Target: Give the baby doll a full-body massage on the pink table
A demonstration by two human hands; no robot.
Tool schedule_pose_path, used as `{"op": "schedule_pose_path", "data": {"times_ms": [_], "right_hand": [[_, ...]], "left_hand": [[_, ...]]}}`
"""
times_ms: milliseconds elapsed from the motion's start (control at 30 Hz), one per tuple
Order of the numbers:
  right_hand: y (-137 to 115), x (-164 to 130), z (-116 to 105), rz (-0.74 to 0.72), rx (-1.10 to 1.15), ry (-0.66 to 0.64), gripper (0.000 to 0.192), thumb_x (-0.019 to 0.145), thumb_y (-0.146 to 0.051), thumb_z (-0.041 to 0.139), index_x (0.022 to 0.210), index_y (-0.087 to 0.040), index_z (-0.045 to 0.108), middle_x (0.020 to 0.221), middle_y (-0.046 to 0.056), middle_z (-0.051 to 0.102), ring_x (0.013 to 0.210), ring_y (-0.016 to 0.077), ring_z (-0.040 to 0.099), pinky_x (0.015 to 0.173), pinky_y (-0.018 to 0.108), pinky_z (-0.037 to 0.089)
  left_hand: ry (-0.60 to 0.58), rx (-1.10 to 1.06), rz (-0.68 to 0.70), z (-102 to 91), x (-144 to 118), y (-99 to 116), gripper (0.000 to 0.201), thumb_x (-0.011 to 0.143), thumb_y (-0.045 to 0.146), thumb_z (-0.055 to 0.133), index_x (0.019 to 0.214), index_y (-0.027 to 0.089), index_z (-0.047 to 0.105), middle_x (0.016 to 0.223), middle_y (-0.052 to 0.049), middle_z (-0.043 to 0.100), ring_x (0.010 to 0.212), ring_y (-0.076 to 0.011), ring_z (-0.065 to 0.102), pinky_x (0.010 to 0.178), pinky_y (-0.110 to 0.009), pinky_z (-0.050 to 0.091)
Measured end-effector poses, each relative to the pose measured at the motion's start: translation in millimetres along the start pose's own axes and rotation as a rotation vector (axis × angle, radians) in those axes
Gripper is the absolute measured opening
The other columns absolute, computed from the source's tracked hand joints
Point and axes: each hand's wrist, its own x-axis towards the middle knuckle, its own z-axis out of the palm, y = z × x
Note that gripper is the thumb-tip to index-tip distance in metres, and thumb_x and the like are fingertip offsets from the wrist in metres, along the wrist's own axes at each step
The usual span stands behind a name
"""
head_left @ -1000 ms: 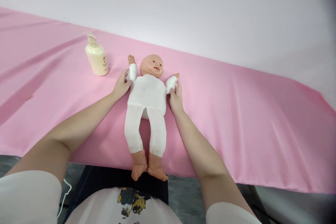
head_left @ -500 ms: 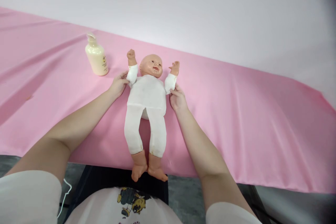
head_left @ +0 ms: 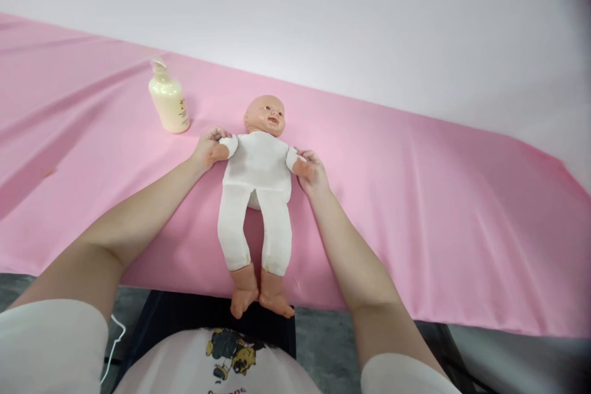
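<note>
Head view: baby doll (head_left: 257, 178) lies on its back on the pink sheet (head_left: 415, 197), head pointing away from the person, feet hanging just past the sheet's near edge. White soft body and legs, bare plastic head, hands and feet.

Left hand (head_left: 209, 148) sits at the doll's arm on the picture's left side, fingers curled around the doll's small hand and the sleeve end; closed grip, arm pulled out sideways and low beside the torso.

Right hand (head_left: 311, 171) does the same on the doll's other side: fingers wrapped over the doll's hand at the sleeve cuff, closed on it, touching the torso's flank. Both forearms run from the near edge up to the doll, one on each side of its legs.

Lotion bottle (head_left: 168, 100) with pump top stands upright on the sheet, beyond and left of the doll's head, near the left hand but not touching it.

Pale wall (head_left: 323, 12) behind the doll, past the sheet's far edge. Person's white printed shirt (head_left: 221, 363) shows just below the doll's feet.
</note>
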Motion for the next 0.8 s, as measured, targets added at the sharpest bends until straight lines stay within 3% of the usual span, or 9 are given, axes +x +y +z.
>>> {"op": "schedule_pose_path", "data": {"times_ms": [167, 367, 600, 800], "right_hand": [[-0.4, -1.3, -0.4, -0.012, -0.022, -0.013, 0.029, 0.061, -0.007, 0.064, 0.055, -0.023, 0.041, 0.062, -0.008, 0.054, 0.094, 0.0131, 0.069, 0.107, 0.03, 0.049], [-1.4, -3.5, 1.5, -0.037, 0.029, -0.047, 0.036, 0.064, -0.01, 0.063, 0.052, -0.023, 0.031, 0.055, -0.007, 0.04, 0.085, 0.0138, 0.068, 0.109, 0.033, 0.049], [-0.4, -2.4, -1.0, -0.044, -0.053, -0.105, 0.036, 0.059, -0.01, 0.063, 0.047, -0.024, 0.033, 0.05, -0.007, 0.037, 0.08, 0.0148, 0.066, 0.121, 0.042, 0.04], [0.6, -1.3, -6.3, -0.076, -0.19, -0.163, 0.032, 0.06, -0.013, 0.063, 0.044, -0.024, 0.038, 0.05, -0.006, 0.041, 0.085, 0.0165, 0.067, 0.114, 0.043, 0.044]], "left_hand": [[-0.089, 0.096, -0.002, 1.6, -5.2, 12.6, 0.025, 0.056, -0.005, 0.061, 0.052, 0.017, 0.051, 0.057, 0.005, 0.058, 0.061, -0.0087, 0.058, 0.072, -0.024, 0.047], [-0.123, 0.149, 0.036, 4.3, -10.7, 16.5, 0.023, 0.054, -0.004, 0.059, 0.047, 0.016, 0.05, 0.051, 0.006, 0.056, 0.055, -0.0061, 0.053, 0.067, -0.023, 0.044], [-0.165, 0.205, 0.055, 1.6, -10.4, 15.0, 0.02, 0.056, 0.003, 0.06, 0.046, 0.017, 0.049, 0.05, 0.005, 0.056, 0.053, -0.0059, 0.052, 0.062, -0.022, 0.042], [-0.264, 0.295, 0.1, -4.5, -7.5, 11.4, 0.017, 0.055, 0.003, 0.053, 0.047, 0.017, 0.047, 0.051, 0.005, 0.056, 0.055, -0.0065, 0.052, 0.062, -0.022, 0.042]]}}
